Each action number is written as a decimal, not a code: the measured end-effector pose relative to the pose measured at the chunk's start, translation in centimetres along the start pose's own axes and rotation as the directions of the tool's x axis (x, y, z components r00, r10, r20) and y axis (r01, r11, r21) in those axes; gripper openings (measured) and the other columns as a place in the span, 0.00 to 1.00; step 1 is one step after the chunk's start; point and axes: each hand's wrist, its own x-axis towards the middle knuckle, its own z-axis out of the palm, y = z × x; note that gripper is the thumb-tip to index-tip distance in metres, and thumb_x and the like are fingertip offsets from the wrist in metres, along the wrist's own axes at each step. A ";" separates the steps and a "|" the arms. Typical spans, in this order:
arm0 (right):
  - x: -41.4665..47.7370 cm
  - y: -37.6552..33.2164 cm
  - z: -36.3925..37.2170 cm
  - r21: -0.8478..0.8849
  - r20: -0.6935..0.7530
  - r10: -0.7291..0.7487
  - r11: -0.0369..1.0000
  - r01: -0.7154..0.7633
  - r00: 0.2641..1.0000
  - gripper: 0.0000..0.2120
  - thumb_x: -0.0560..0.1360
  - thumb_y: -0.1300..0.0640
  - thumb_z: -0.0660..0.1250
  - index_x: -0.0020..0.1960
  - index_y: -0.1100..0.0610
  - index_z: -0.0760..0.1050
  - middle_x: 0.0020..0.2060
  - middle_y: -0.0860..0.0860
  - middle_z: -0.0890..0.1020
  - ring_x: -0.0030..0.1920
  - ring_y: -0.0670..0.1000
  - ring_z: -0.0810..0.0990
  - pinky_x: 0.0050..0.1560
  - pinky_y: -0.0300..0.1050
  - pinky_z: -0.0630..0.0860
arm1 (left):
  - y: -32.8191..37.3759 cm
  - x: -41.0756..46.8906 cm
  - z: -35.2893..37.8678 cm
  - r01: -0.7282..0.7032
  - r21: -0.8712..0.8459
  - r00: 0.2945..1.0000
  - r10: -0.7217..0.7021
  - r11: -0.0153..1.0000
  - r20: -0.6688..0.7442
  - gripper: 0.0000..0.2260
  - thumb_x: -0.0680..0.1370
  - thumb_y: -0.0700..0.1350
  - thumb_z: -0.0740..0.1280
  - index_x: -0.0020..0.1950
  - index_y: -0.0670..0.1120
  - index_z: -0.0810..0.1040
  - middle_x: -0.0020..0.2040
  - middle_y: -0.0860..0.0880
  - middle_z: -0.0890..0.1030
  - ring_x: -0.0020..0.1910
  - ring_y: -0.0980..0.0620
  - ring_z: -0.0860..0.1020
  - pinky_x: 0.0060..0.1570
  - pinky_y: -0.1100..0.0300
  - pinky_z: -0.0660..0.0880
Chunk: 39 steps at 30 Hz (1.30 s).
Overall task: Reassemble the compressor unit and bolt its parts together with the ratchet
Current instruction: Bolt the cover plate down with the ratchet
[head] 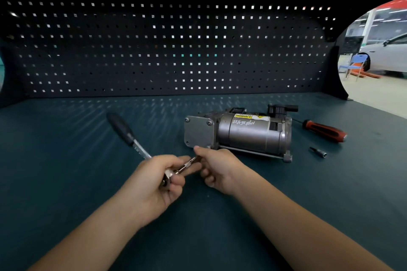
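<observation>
Both bare forearms extend from the near edge and converge centrally; the left hand [157, 179] grips the head of the chrome, black-handled ratchet [123, 129]; the right hand [218, 169] pinches its slim metal bit [190, 162]

Compressor [239, 133], screwdriver [324, 130] and bit [318, 152] crowd the bench's right side.
</observation>
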 end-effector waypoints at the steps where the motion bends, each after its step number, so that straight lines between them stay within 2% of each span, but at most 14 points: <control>1: -0.1 0.0 -0.1 -0.037 -0.005 -0.023 0.999 0.023 1.000 0.11 0.78 0.52 0.63 0.39 0.56 0.69 0.26 0.50 0.73 0.14 0.42 0.63 0.17 0.29 0.56 | -0.1 0.0 -0.1 -0.097 0.237 0.995 0.103 0.967 -0.015 0.07 0.77 0.35 0.60 0.50 0.39 0.77 0.38 0.41 0.84 0.17 0.58 0.66 0.16 0.70 0.62; 4: -0.3 0.3 -0.2 -0.087 -0.015 -0.120 0.989 0.118 0.993 0.12 0.76 0.54 0.65 0.37 0.58 0.70 0.24 0.52 0.76 0.13 0.42 0.63 0.16 0.30 0.56 | -0.9 0.2 -1.0 -0.398 0.902 0.841 0.460 0.169 0.285 0.10 0.76 0.39 0.60 0.54 0.46 0.77 0.41 0.48 0.83 0.34 0.50 0.78 0.33 0.59 0.74; 7: -0.1 0.6 -0.2 -0.195 -0.070 -0.165 0.969 0.148 0.984 0.17 0.73 0.53 0.70 0.30 0.56 0.68 0.18 0.48 0.68 0.14 0.43 0.62 0.17 0.30 0.55 | -1.9 0.2 -1.2 -0.353 0.828 0.723 0.435 -0.436 0.537 0.15 0.75 0.46 0.59 0.61 0.55 0.70 0.56 0.56 0.77 0.52 0.51 0.76 0.47 0.58 0.72; 10: 0.1 0.5 0.0 -0.149 -0.053 -0.160 0.977 0.151 0.986 0.14 0.75 0.56 0.67 0.32 0.57 0.69 0.25 0.52 0.72 0.16 0.43 0.63 0.18 0.31 0.57 | -1.7 0.2 -1.0 -0.471 0.875 0.710 0.539 -0.113 0.452 0.10 0.75 0.45 0.64 0.55 0.55 0.77 0.48 0.56 0.82 0.45 0.56 0.79 0.42 0.62 0.73; 12: 0.1 0.3 0.0 -0.098 -0.060 -0.145 0.985 0.138 0.988 0.13 0.75 0.57 0.66 0.33 0.56 0.69 0.21 0.50 0.72 0.16 0.43 0.63 0.18 0.31 0.56 | -1.1 -0.1 -0.4 -0.457 0.759 0.852 0.473 0.464 0.223 0.04 0.75 0.42 0.67 0.44 0.51 0.80 0.36 0.53 0.82 0.28 0.59 0.77 0.29 0.66 0.73; 15: -0.2 0.2 0.1 -0.077 -0.090 -0.108 0.992 0.101 0.990 0.13 0.74 0.55 0.67 0.34 0.55 0.68 0.21 0.49 0.71 0.17 0.44 0.62 0.19 0.29 0.53 | -0.1 -0.4 0.1 0.050 0.083 0.996 -0.056 0.995 0.065 0.11 0.77 0.47 0.65 0.46 0.40 0.80 0.39 0.45 0.84 0.18 0.58 0.71 0.17 0.69 0.69; 18: -0.2 0.0 0.2 -0.088 -0.076 -0.112 0.991 0.105 0.991 0.11 0.75 0.53 0.66 0.38 0.58 0.72 0.26 0.52 0.76 0.15 0.43 0.63 0.18 0.29 0.55 | 0.8 -0.2 -0.6 0.207 -0.144 0.976 -0.194 0.968 0.103 0.13 0.76 0.49 0.61 0.43 0.39 0.74 0.28 0.47 0.77 0.14 0.59 0.64 0.14 0.72 0.62; 22: -0.5 0.1 -0.2 -0.177 -0.024 -0.125 0.977 0.119 0.992 0.14 0.76 0.50 0.65 0.37 0.58 0.73 0.27 0.53 0.80 0.14 0.42 0.63 0.18 0.29 0.56 | 0.4 0.2 -0.5 -0.128 0.423 0.992 0.120 0.897 0.047 0.07 0.77 0.40 0.62 0.39 0.44 0.73 0.22 0.52 0.68 0.15 0.57 0.60 0.17 0.70 0.56; 26: -0.4 0.3 -0.6 -0.287 -0.082 -0.232 0.937 0.200 0.969 0.17 0.74 0.50 0.67 0.31 0.58 0.73 0.22 0.51 0.77 0.14 0.43 0.62 0.17 0.30 0.57 | -1.1 0.5 -1.5 -0.394 0.915 0.759 0.530 -0.087 0.377 0.09 0.73 0.46 0.64 0.52 0.55 0.75 0.29 0.56 0.75 0.32 0.57 0.74 0.34 0.64 0.71; 28: -0.5 0.3 -0.5 -0.265 -0.101 -0.228 0.944 0.195 0.968 0.18 0.74 0.53 0.67 0.29 0.59 0.73 0.20 0.50 0.76 0.13 0.43 0.62 0.16 0.30 0.56 | -1.7 0.4 -1.4 -0.406 0.888 0.709 0.539 -0.216 0.455 0.15 0.72 0.50 0.64 0.58 0.58 0.72 0.33 0.56 0.76 0.41 0.52 0.78 0.42 0.60 0.74; 31: -0.5 0.1 -0.3 -0.096 -0.099 -0.208 0.975 0.199 0.973 0.13 0.74 0.61 0.66 0.31 0.59 0.71 0.14 0.46 0.70 0.13 0.43 0.64 0.16 0.30 0.58 | -1.5 -0.1 -0.6 -0.478 0.837 0.804 0.516 0.267 0.295 0.03 0.73 0.49 0.69 0.46 0.57 0.77 0.26 0.58 0.75 0.28 0.59 0.75 0.29 0.69 0.68; 34: -0.5 0.2 0.1 -0.104 -0.137 -0.180 0.980 0.167 0.974 0.11 0.74 0.58 0.67 0.34 0.57 0.70 0.14 0.46 0.70 0.13 0.42 0.64 0.16 0.30 0.56 | -0.9 -0.3 0.1 -0.137 0.287 0.990 0.126 0.948 0.057 0.15 0.75 0.52 0.65 0.35 0.45 0.84 0.27 0.51 0.77 0.17 0.59 0.65 0.17 0.70 0.61; 37: -0.3 0.1 0.1 -0.069 -0.135 -0.179 0.983 0.171 0.975 0.11 0.75 0.57 0.66 0.35 0.57 0.71 0.16 0.47 0.72 0.14 0.43 0.66 0.17 0.30 0.56 | 0.0 0.0 -0.3 0.125 -0.215 0.989 -0.105 0.969 0.101 0.19 0.76 0.50 0.62 0.40 0.34 0.81 0.29 0.45 0.78 0.15 0.59 0.65 0.15 0.73 0.62; 39: -0.3 0.1 0.1 -0.104 -0.102 -0.179 0.980 0.168 0.979 0.11 0.76 0.55 0.64 0.37 0.58 0.71 0.18 0.48 0.74 0.14 0.43 0.67 0.17 0.30 0.56 | 0.4 0.3 -0.7 0.087 -0.131 0.993 -0.077 0.988 0.085 0.14 0.76 0.46 0.61 0.43 0.35 0.77 0.27 0.45 0.76 0.15 0.59 0.63 0.15 0.73 0.60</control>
